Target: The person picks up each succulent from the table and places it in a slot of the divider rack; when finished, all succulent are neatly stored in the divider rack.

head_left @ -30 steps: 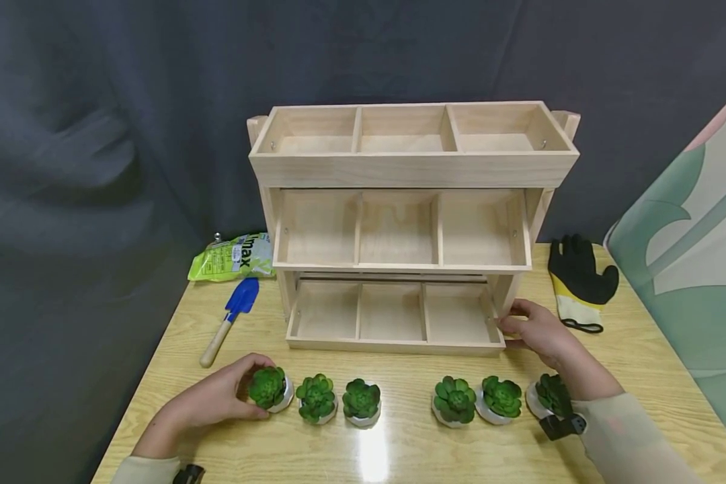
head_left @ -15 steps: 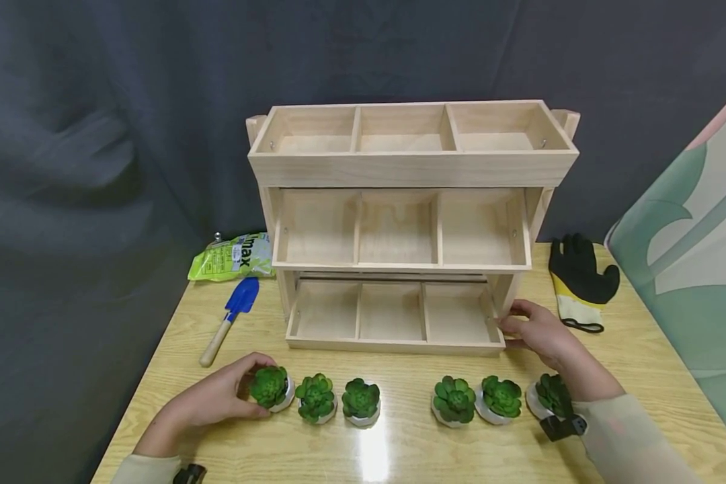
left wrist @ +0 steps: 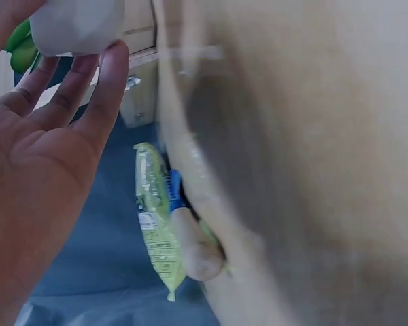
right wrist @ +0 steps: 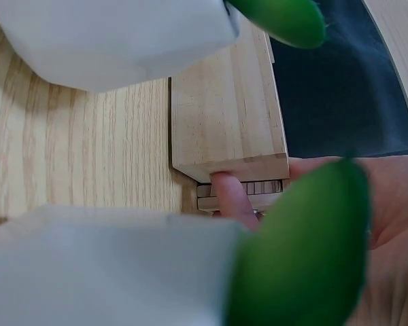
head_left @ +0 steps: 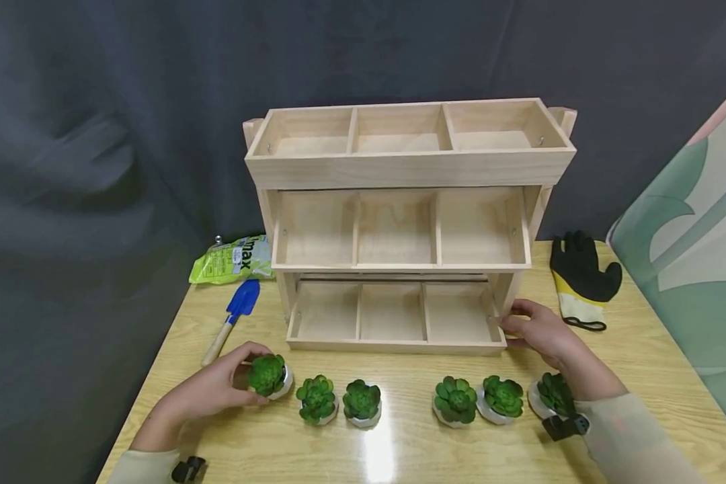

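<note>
I have the left hand (head_left: 218,384) pinching a potted succulent (head_left: 269,374) between thumb and fingers at the left end of the front row; I cannot tell whether its white pot clears the counter (head_left: 302,457). To its right I count 2 more succulents (head_left: 317,398), near each other, then, past a gap, 3 further plants (head_left: 502,398) ahead of the right sleeve (head_left: 623,430).

The right hand (head_left: 541,331) grips the lower right end of the wooden rack (head_left: 408,171), fingers bent against the end of the bottom tray (head_left: 396,347). On my right wrist view, 2 white pots crowd the foreground, the nearer one blurred.

The rack has 3 tiers, each split into 3 compartments. Left of it I see a blue trowel (head_left: 242,299) lying in front of a green bag (head_left: 226,262); to its right lies a black, yellow and white glove (head_left: 581,275). Behind everything hangs a dark curtain (head_left: 369,47)
</note>
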`<state>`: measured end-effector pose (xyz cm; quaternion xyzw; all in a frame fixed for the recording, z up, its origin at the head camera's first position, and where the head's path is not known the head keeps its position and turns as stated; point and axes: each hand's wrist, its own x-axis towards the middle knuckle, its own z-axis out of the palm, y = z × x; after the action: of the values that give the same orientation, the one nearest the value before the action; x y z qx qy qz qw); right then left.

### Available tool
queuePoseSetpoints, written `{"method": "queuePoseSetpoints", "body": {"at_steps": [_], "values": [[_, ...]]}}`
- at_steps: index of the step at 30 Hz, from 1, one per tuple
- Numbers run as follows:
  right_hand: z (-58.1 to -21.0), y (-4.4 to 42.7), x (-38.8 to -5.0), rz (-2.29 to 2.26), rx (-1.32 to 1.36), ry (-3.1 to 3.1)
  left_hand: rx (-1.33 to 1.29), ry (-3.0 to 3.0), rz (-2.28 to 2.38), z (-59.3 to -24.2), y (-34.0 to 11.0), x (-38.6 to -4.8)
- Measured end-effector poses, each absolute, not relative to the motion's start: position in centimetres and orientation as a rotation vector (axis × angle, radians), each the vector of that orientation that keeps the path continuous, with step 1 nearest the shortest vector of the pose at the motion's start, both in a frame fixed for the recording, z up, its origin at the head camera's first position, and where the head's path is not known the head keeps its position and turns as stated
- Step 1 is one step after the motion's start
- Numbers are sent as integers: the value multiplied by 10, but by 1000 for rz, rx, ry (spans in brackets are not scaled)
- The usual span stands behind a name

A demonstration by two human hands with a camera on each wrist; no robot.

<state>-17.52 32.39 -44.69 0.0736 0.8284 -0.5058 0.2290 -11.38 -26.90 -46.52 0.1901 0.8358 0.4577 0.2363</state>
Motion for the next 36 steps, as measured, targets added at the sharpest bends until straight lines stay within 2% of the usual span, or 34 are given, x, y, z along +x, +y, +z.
{"method": "queuePoseSetpoints", "body": {"at_steps": [9, 21, 36], "values": [[-447, 324, -173, -1387, 194, 2282, 508, 2465, 1191, -450, -261, -126], [-448, 326, -174, -1376, 196, 2294, 457, 2618, 1176, -430, -221, -147], [-447, 324, -178, -1362, 201, 2301, 381, 2644, 1170, -426, -180, -167]]}}
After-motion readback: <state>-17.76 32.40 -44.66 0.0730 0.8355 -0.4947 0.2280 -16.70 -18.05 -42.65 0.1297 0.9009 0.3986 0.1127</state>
